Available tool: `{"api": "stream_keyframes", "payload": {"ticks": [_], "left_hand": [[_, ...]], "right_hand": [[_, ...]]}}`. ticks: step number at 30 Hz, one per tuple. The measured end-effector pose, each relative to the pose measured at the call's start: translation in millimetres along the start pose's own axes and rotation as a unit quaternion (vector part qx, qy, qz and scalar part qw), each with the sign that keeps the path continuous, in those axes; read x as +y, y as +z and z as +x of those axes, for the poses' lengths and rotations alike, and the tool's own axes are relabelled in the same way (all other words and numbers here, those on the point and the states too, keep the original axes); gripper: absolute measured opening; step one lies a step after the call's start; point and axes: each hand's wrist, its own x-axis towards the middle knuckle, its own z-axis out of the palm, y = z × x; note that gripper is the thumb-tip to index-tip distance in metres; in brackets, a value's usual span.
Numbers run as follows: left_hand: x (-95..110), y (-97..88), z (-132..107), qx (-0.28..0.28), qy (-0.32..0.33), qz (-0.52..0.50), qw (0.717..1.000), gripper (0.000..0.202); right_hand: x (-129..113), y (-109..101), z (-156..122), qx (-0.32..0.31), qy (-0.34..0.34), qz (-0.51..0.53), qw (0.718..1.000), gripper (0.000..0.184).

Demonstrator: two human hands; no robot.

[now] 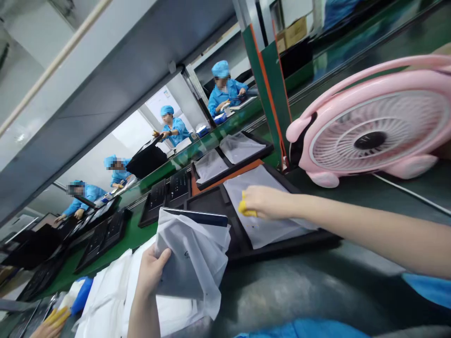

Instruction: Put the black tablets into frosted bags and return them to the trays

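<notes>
A thin, flat panel (204,218) sits inside a cloudy white sleeve (190,267), with a dark, glossy strip along its upper edge bare at the mouth. Through the wrinkled, translucent sheet its body shows as smooth grey-blue, with a small dark mark too blurred to read. The panel is raised over the counter (278,286), tilted, its bare edge pointing up and away from the person and sloping slightly down to the right. Which side is longer cannot be told under the folds.

The left hand (152,268) is closed on the panel's left side through the sleeve, thumb across the near face. The right hand (263,203), yellow covers on its fingertips, is curled over another frosted sleeve (266,234) lying flat in a black, straight-sided tray (292,252); whether it pinches anything cannot be told.

Soft white sheets (107,298) lie stacked at left. The counter has a dull, dark sheen. At right stands a rounded pink fan (373,138) with a ribbed grille.
</notes>
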Motion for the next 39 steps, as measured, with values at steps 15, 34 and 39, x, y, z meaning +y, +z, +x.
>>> {"api": "stream_keyframes", "payload": {"ticks": [15, 34, 39], "left_hand": [[-20.3, 29.7, 18.7, -0.004, -0.013, -0.128, 0.992, 0.053], [-46.1, 82.8, 120.3, 0.032, -0.146, -0.068, 0.987, 0.022], [-50.1, 93.0, 124.9, 0.002, -0.139, 0.071, 0.988, 0.013]], "right_hand": [[29.9, -33.9, 27.8, 0.356, 0.184, 0.357, 0.844, 0.035], [1.7, -3.0, 26.7, 0.152, 0.183, 0.483, 0.843, 0.028], [-28.1, 89.4, -69.2, -0.064, 0.256, 0.612, 0.746, 0.029]]}}
